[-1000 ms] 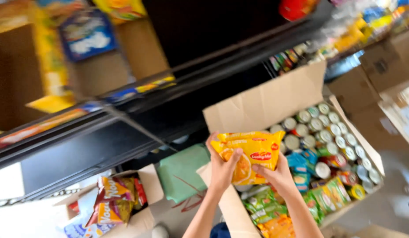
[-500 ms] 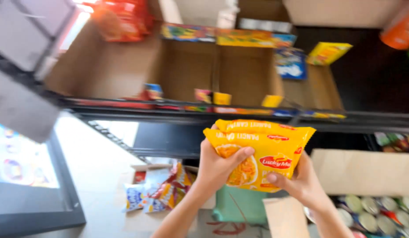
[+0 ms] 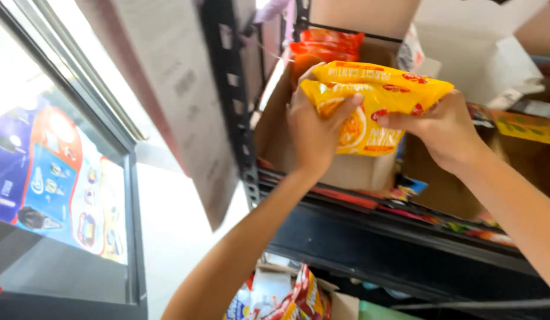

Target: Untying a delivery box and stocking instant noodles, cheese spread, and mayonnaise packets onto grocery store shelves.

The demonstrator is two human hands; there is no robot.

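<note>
Raised from the open boxes below, the glossy yellow plastic noodle multipack (image 3: 373, 106) now reaches shelf height before an open brown cardboard carton (image 3: 346, 169), left hand (image 3: 313, 130) and right hand (image 3: 447, 127) both closed around its ends.

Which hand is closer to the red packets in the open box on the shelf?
Left. The left hand grips the yellow packet just below the red packets; the right hand holds the packet's other end, farther away.

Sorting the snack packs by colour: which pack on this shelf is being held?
The yellow noodle pack, gripped by the left hand and right hand. The orange-red packs behind sit untouched in their cardboard box.
</note>
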